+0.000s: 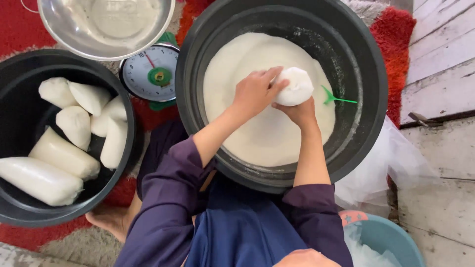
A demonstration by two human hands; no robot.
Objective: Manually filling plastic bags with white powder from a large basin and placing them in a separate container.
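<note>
left to right: black tub of filled white bags, a dial scale under a steel bowl, then both hands over the big tub of white batter, left hand pinching the top of the plump white bag, right hand cupping it from below, green scoop just right.

The bag is a small, clear plastic pouch packed full of white batter, rounded and plump, its skin smooth and taut. It sits above the tub, over the right half of the batter, not touching the white surface below. The left hand covers its left side, fingers curled against it; the right hand cups it from beneath. The tub is big, round and black, filled with pale, smooth batter.
</note>
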